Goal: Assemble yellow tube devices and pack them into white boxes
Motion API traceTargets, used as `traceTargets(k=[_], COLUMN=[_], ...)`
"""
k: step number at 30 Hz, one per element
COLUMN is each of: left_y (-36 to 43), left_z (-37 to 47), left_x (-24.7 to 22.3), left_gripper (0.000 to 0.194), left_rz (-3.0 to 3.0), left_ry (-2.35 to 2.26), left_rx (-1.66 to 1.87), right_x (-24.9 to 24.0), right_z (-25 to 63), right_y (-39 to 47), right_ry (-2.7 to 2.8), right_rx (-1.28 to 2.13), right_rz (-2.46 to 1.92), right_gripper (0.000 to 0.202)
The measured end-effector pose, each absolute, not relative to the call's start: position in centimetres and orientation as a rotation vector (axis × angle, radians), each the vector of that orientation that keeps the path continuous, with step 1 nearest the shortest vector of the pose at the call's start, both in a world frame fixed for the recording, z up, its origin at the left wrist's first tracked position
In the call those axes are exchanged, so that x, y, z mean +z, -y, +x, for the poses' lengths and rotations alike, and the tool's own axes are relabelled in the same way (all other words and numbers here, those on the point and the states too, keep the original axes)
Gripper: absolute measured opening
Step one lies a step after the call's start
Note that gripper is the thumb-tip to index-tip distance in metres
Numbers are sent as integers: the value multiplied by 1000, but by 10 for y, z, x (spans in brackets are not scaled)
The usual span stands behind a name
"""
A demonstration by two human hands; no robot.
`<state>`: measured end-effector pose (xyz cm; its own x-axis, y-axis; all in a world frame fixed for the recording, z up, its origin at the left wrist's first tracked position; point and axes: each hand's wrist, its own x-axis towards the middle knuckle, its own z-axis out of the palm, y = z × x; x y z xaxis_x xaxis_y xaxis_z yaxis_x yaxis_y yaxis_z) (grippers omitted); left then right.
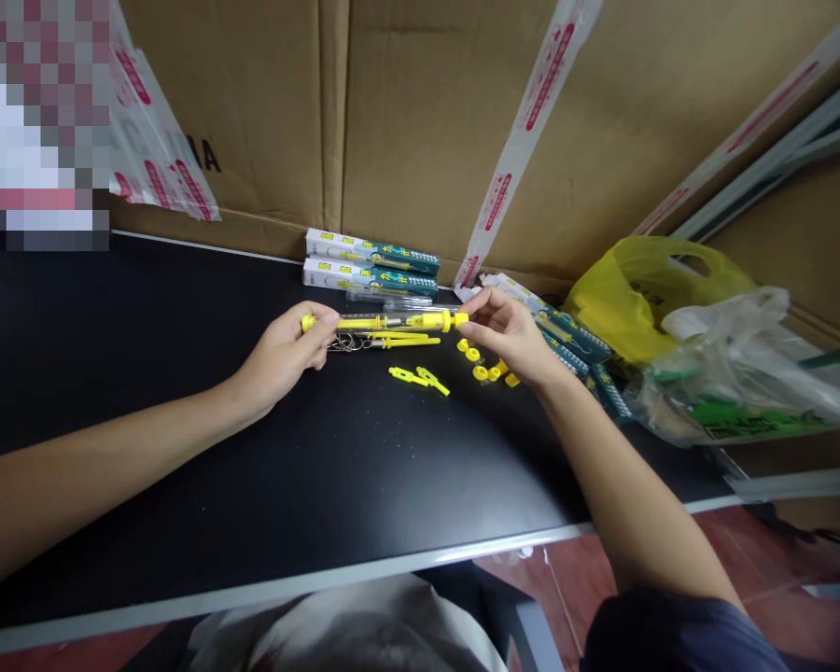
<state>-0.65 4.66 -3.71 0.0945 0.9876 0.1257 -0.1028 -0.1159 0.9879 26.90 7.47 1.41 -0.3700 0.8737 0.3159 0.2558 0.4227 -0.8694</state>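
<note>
A clear tubular spring scale [392, 323] with yellow inner parts is held level above the black table. My left hand [295, 345] is closed around its left end. At the other end, the thumb and fingers of my right hand [502, 334] pinch the yellow end cap [460, 319]. Below the tube lie metal rings and hooks [350, 343] and thin yellow rods [413, 342]. Nearer to me are small flat yellow pieces [420, 379]. Several loose yellow caps [481, 372] lie beneath my right hand, partly hidden by it.
Printed boxes [371, 277] stand by the cardboard wall, with clear tubes [392, 301] in front. More boxes [567, 331] lie on the right beside a yellow plastic bag [644, 294] and a clear bag [749, 373]. The table's pale front edge [392, 567] is close to me.
</note>
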Motion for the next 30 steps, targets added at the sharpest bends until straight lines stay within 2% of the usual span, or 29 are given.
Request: traceTargets(k=[21, 30], left_y=[-45, -47], left_z=[-5, -6], left_x=[-36, -37], left_gripper=[19, 20], left_rz=[1278, 1288], left_ry=[-990, -1001], left_rx=[1271, 1261], right_x=[15, 12], right_z=[269, 269], right_y=[-74, -75], right_ry=[1871, 1948], right_rx=[1021, 903], right_rz=[-991, -1052], right_gripper=[33, 36])
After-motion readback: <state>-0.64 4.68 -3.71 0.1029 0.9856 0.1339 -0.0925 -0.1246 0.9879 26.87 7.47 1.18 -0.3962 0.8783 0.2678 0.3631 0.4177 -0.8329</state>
